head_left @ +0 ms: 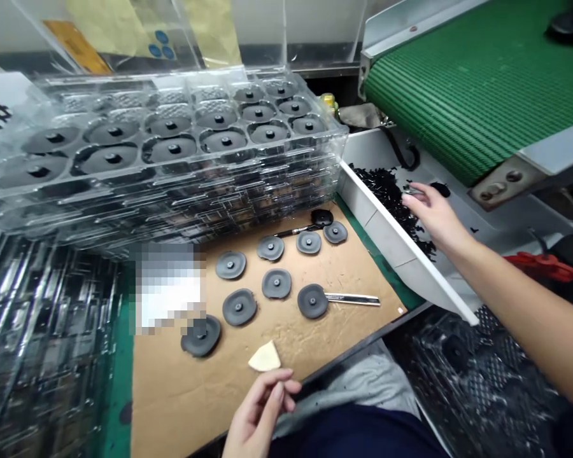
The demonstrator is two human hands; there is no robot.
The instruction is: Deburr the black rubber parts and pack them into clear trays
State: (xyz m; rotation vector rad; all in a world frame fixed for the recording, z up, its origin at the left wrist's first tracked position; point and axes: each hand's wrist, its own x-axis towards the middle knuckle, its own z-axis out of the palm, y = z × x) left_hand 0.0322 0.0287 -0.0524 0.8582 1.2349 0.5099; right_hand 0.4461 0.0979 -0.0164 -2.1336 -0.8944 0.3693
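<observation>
My right hand [432,210] is over a white tray [410,257], above a heap of small black scraps [384,194]. Its thumb and fingers are pinched together; whatever may be between them is too small to make out. Low in the view, my left hand [262,410] has its fingers loosely bent and slightly apart, with nothing visible in them. Just beyond its fingertips lies a cream wedge-shaped piece [265,357]. Several dark grey rounded discs with centre studs, such as one disc [239,307], lie on the brown cardboard [172,401]. A utility knife [353,298] touches the rightmost front disc.
Stacked clear plastic trays [248,172] holding similar discs stand along the back. More clear trays [42,343] rise at the left. A green conveyor belt [468,95] overhangs the upper right. A dark pen-like tool [296,230] lies near a black round piece [321,218].
</observation>
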